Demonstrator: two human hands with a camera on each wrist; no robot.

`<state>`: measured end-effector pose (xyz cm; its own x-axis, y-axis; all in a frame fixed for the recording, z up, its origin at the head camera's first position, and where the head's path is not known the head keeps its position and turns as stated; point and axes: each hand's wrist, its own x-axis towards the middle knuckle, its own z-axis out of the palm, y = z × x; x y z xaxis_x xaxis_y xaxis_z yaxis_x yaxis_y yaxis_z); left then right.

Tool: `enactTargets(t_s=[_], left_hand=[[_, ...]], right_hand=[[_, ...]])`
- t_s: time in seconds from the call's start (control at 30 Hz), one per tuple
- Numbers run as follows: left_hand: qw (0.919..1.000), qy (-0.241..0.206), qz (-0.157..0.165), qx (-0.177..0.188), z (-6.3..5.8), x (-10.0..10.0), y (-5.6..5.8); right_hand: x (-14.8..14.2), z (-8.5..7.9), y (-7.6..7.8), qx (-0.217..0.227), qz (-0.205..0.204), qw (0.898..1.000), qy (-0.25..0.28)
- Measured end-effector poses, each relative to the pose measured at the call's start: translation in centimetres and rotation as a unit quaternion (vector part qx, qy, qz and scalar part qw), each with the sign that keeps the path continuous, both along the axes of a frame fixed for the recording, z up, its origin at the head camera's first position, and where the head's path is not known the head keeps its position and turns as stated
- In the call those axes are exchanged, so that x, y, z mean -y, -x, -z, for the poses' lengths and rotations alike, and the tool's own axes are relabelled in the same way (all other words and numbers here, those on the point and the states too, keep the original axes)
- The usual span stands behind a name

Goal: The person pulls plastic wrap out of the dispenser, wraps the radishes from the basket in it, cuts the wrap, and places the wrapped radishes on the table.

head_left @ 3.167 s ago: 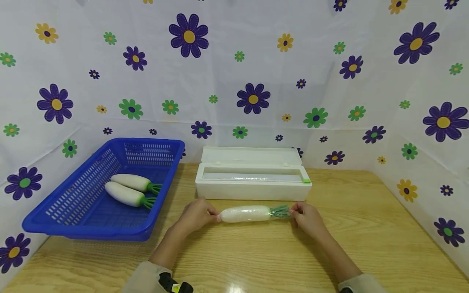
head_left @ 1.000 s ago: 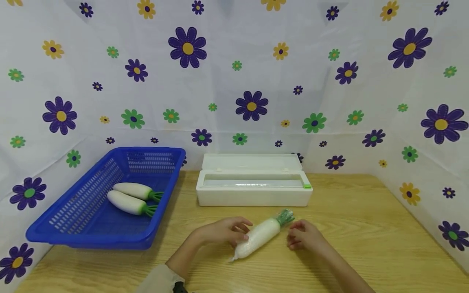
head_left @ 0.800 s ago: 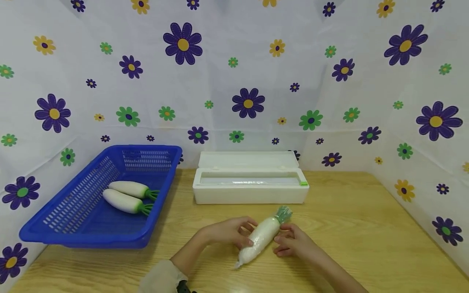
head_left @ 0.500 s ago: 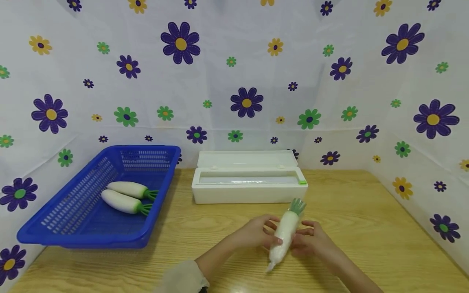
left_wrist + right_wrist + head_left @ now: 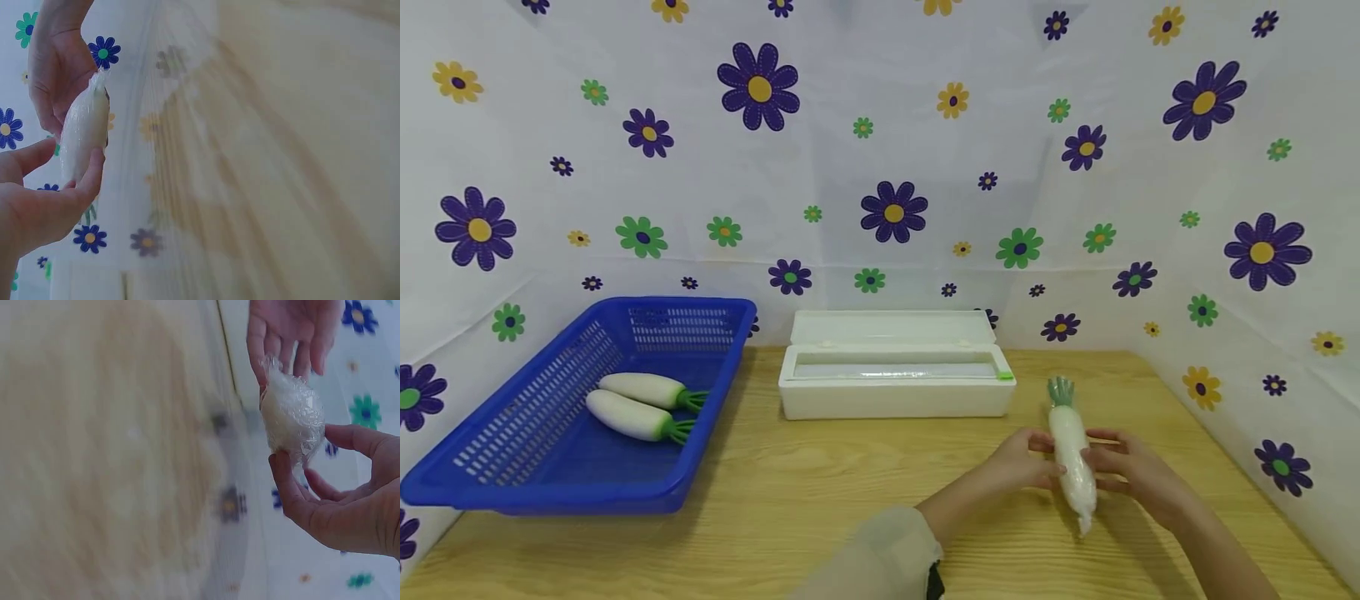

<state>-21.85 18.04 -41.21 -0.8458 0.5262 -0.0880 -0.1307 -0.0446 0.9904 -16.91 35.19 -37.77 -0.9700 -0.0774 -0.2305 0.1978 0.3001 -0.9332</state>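
A white radish wrapped in clear film is held between both hands at the right of the table, its green leafy end pointing away and its twisted film tail towards me. From the left side, my left hand grips it with thumb and fingers. My right hand has its fingers curled round the opposite side. The left wrist view shows the left thumb and fingers about the wrapped radish. Shiny creased film covers the radish in the right wrist view, where the right thumb and fingers hold it.
A blue plastic basket with two unwrapped radishes stands at the left. Behind the middle of the wooden table is a white film box, lid raised, film roll inside. A flowered cloth encloses the back and sides.
Both hands went from the radish's ends to its sides and carried it from in front of the film box to the right. It turned from crosswise to nearly lengthwise, leaves away from me.
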Motion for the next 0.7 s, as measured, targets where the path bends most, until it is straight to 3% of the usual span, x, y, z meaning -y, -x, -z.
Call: enactTargets(t_s=[0.13, 0.23, 0.4, 0.6, 0.7], left_hand=[[0.9951, -0.073, -0.002, 0.067, 0.6, -3.6, 0.0], [0.9898, -0.108, 0.002, 0.092, 0.6, -5.5, -0.5], [0.9881, -0.104, -0.002, 0.113, 0.5, -7.0, -1.5], [0.9853, -0.098, 0.057, 0.127, 1.1, -7.4, -1.5], [0.9838, -0.107, 0.062, 0.13, 1.3, -7.5, -1.3]], right_hand=[[-3.7, 0.4, 0.8, -0.001, -0.009, 1.0, -0.007], [-5.8, 0.6, 1.2, -0.003, 0.0, 1.0, -0.02], [-7.2, 0.4, 1.6, -0.017, 0.013, 0.997, -0.073], [-6.5, 0.3, 2.2, -0.016, 0.032, 0.99, -0.136], [-6.0, 0.2, 2.3, -0.005, 0.037, 0.988, -0.15]])
